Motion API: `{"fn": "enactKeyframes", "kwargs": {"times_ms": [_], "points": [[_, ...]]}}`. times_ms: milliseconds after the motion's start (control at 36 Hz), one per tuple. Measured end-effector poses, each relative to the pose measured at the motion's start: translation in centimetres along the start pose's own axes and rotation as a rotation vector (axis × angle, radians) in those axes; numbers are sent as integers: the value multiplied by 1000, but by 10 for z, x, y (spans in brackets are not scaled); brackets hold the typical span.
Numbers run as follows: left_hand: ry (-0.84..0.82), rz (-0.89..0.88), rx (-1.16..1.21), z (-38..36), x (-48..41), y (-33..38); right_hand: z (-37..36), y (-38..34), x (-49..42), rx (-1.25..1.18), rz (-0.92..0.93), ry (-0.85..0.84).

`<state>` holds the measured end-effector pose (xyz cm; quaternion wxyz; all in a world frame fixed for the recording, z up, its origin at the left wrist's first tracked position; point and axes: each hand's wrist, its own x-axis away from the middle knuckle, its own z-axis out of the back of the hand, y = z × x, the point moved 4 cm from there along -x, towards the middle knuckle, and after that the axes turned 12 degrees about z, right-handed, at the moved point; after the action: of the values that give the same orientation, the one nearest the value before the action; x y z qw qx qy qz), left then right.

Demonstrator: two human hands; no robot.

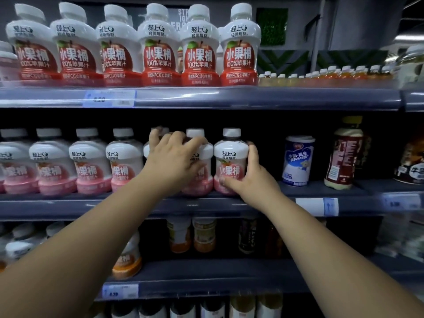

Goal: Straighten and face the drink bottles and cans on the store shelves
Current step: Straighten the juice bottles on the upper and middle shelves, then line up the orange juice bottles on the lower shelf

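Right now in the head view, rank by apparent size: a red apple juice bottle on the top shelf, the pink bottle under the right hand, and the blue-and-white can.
1. Red apple juice bottle, though it may simply sit nearer the camera.
2. Pink bottle, held by the right hand.
3. Blue-and-white can, clearly smallest.
The left hand covers other bottles.
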<state>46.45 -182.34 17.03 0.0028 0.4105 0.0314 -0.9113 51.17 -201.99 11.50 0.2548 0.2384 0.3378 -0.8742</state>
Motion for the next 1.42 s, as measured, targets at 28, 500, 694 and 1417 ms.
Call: {"fn": "enactKeyframes", "kwargs": {"times_ms": [28,500,694,1417], "points": [[-15,4,9,-1,0,-1,0,0,0,7,-3,3],[-29,-124,356,27,71,-85,-36,-68,54,-7,726,528],[-153,154,490,22,117,-177,-123,-108,74,-303,602,107],[-556,1,125,-95,182,-277,-323,-121,68,-510,-380,-70]]}}
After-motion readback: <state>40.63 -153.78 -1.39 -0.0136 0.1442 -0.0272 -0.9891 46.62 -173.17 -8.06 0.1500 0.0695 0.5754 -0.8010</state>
